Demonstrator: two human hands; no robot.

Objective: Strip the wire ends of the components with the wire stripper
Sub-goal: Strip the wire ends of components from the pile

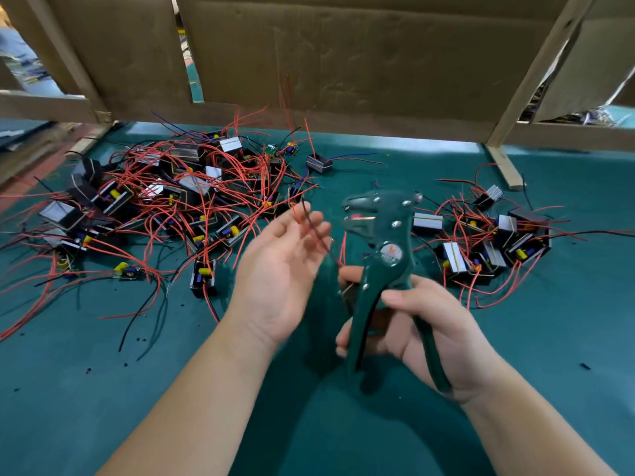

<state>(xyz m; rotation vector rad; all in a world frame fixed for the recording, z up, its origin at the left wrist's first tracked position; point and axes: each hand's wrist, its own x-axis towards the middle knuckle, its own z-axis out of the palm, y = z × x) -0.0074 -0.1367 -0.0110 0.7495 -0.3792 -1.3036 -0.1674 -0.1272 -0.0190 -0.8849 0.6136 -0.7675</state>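
Note:
My right hand (436, 334) grips the handles of a dark green wire stripper (381, 269), held upright with its jaws (357, 214) pointing left and slightly parted. My left hand (281, 269) is palm-up just left of the jaws, fingers relaxed and blurred. Thin red and black wires (309, 228) lie across its fingertips and run down toward my right hand. The component they belong to is hidden behind the stripper.
A big tangled pile of black components with red wires (165, 201) lies at the left on the green mat (549, 338). A smaller pile (491, 245) sits at the right. A cardboard and wood wall (343, 63) closes the back.

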